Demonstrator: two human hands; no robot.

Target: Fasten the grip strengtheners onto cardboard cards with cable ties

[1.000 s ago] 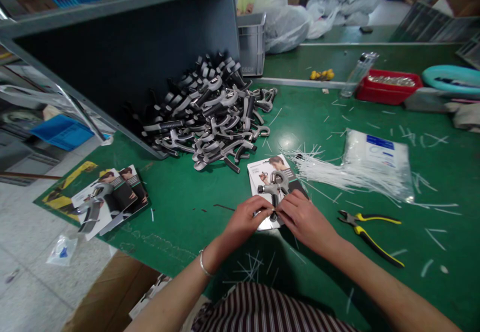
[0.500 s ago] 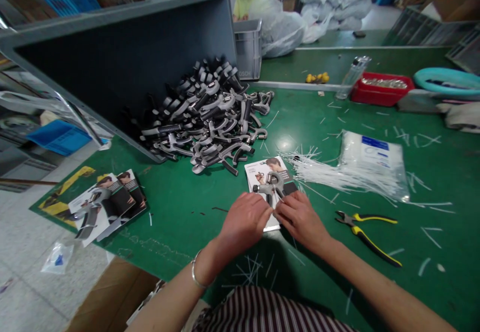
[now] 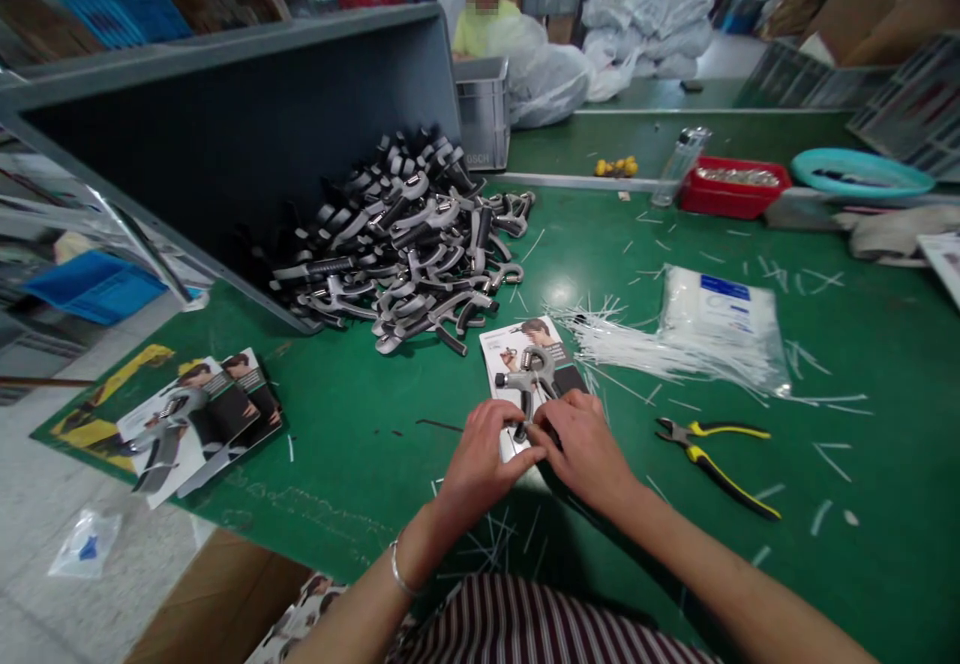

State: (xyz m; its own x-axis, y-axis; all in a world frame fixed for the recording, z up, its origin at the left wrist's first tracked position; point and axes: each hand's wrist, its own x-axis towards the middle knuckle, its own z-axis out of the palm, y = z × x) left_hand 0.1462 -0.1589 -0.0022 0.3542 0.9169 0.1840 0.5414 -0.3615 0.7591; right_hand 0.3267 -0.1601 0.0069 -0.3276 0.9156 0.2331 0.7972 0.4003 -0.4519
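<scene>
A grey and black hand grip [image 3: 538, 369] lies on a printed card [image 3: 499, 349] in front of me. My left hand [image 3: 480, 454] is at the lower left of the card, its fingers bent around the end of one black handle and its thumb pointing right. From the right, my right hand [image 3: 581, 444] covers the other handle with curled fingers, and its fingertips nearly meet my left thumb. White cable ties [image 3: 637, 342] lie right of the card, beside a clear bag [image 3: 720, 324]. Cutting pliers [image 3: 712, 454] with yellow and black handles rest farther right.
A tipped grey crate [image 3: 300, 64] and a heap of hand grips [image 3: 420, 244] stand at the back left. More cards [image 3: 225, 404] carry a grip at the left edge. Behind are a red bin [image 3: 735, 199], a blue-green tray [image 3: 862, 184] and a person [image 3: 480, 24].
The view has shifted slightly. My left hand has moved down the handle, and its thumb and fingers have spread farther apart; more of the handle's end shows.
</scene>
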